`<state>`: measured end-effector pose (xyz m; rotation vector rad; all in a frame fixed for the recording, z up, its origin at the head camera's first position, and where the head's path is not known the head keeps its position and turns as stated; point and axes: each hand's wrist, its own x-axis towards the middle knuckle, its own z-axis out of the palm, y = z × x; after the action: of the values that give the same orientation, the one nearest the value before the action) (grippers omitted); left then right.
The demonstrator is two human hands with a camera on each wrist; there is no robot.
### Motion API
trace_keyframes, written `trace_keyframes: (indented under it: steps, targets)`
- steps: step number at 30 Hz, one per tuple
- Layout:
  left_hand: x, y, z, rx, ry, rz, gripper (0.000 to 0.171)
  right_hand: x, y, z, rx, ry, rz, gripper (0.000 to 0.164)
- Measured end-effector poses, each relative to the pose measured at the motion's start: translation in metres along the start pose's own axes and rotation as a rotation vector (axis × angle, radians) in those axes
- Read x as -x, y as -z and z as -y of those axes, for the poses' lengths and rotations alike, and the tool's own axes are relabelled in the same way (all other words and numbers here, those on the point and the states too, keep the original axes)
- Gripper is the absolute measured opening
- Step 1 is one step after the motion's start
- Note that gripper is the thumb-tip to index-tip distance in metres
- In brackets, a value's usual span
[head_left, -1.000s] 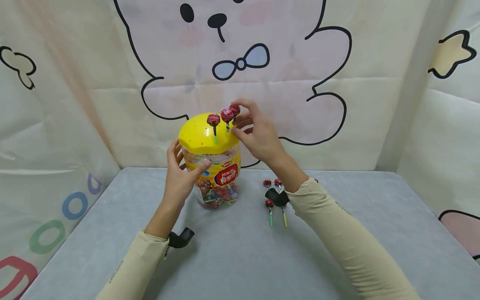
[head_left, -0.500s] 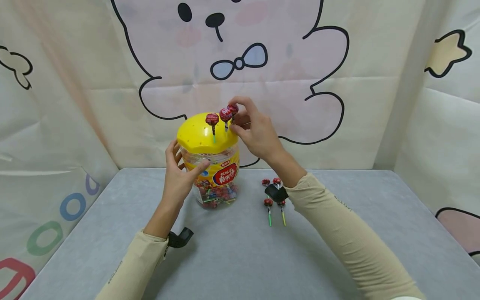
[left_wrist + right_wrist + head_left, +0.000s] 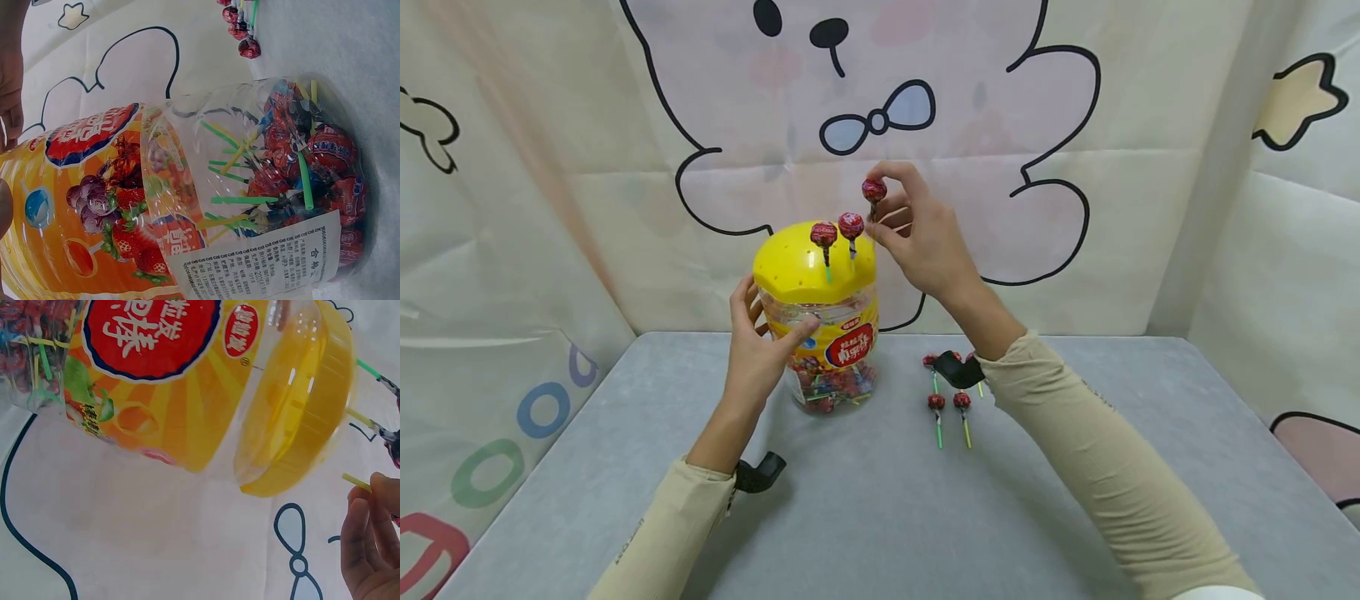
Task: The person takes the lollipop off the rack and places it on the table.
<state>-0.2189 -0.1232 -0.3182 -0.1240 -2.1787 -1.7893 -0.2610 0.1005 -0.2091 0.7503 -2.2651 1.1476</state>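
A clear plastic jar [image 3: 842, 312] with a yellow domed lid [image 3: 790, 267] stands on the table, wrapped lollipops [image 3: 331, 150] piled in its bottom. My left hand [image 3: 754, 358] grips its left side, thumb across the front label. Two red-wrapped lollipops, one in front [image 3: 823, 234] and one farther right [image 3: 851, 225], stick up from the lid. My right hand [image 3: 931, 246] pinches a third lollipop [image 3: 874, 190] just above the lid's right edge. In the right wrist view, the tip of its yellow stick [image 3: 355, 481] shows apart from the lid.
Several lollipops [image 3: 962, 401] lie in rows on the grey table [image 3: 865, 517] right of the jar, partly hidden by the right wrist's black strap [image 3: 957, 370]. A cartoon-printed cloth [image 3: 985, 125] hangs behind the table.
My right hand has lifted the pinched lollipop up, out of the lid and away from the other two. My left hand keeps its grip on the jar.
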Motion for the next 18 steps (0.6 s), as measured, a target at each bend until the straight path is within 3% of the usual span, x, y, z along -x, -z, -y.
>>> trace_keyframes:
  steps: [8, 18]
  targets:
    - [0.000, 0.000, 0.000, -0.004, -0.004, -0.008, 0.093, 0.005, 0.006, 0.005, -0.009, -0.042, 0.017, 0.050]
    - [0.000, 0.001, -0.001, -0.008, 0.002, 0.001, 0.093, 0.027, 0.011, -0.004, -0.056, -0.085, 0.020, 0.052]
